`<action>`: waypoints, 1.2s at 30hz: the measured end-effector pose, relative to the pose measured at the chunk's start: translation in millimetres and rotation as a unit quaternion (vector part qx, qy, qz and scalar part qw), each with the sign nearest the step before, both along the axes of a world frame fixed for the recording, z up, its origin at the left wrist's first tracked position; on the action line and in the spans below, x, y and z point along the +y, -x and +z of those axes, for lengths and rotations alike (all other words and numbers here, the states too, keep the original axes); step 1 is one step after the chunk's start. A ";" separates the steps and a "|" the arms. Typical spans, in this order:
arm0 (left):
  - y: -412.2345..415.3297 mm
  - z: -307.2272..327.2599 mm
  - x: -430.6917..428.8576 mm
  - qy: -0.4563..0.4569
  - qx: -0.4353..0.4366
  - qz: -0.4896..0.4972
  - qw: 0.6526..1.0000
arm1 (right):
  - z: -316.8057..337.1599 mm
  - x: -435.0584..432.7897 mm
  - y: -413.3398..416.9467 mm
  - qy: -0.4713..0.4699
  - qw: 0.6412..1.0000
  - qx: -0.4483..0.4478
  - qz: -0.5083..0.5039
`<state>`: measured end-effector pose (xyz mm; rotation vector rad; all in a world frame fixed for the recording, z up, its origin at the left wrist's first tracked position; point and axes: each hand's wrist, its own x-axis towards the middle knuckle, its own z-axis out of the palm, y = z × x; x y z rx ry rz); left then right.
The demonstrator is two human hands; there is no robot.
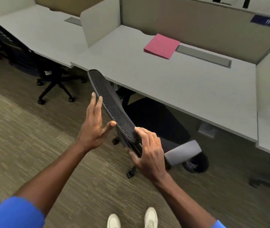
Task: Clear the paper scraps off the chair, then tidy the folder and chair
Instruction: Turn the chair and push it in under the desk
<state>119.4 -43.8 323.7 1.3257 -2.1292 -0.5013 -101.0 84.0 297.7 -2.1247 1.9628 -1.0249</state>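
A black mesh-backed office chair (114,106) stands partly under the grey desk (188,89), its seat mostly hidden beneath the desktop and one grey armrest (182,152) showing. My left hand (94,125) is flat and open against the back of the chair's backrest, fingers spread, thumb near the rim. My right hand (149,153) rests on the lower right end of the backrest top, fingertips on the mesh, fingers loosely curved. A closed pink folder (161,46) lies flat on the desk near the back partition. No paper scraps are visible.
A second black chair (24,53) stands at the neighbouring desk on the left. Beige partitions (196,30) wall the desk's back and sides. A grey cable cover (203,55) lies next to the folder. My white shoes (132,219) stand on brown carpet.
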 end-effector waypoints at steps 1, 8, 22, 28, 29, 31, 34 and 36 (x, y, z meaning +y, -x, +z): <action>-4.4 3.6 -13.5 0.014 -0.037 -0.008 0.999 | 4.6 0.0 -6.1 0.004 1.000 0.020 -0.007; -28.1 18.4 -76.4 0.019 -0.196 -0.059 0.979 | 17.9 1.4 -27.9 0.037 0.989 0.088 -0.112; -59.5 15.8 -103.2 0.090 -0.297 -0.121 0.943 | 15.1 25.4 -19.5 0.021 0.968 0.176 -0.178; -54.7 22.0 -106.9 0.169 -0.336 -0.117 0.919 | 21.2 50.3 10.4 0.007 0.974 0.106 -0.201; -52.6 22.0 -108.2 0.174 -0.329 -0.118 0.921 | 23.3 52.8 16.4 0.001 0.975 0.086 -0.207; -50.0 18.9 -109.6 0.172 -0.300 -0.129 0.930 | 27.5 53.6 25.0 -0.019 0.975 0.062 -0.212; -45.1 14.5 -110.8 0.126 -0.268 -0.159 0.942 | 28.1 43.0 28.1 -0.058 0.968 0.111 -0.219; -41.4 14.5 -111.9 0.103 -0.278 -0.168 0.940 | 25.9 33.8 29.2 -0.066 0.954 0.152 -0.251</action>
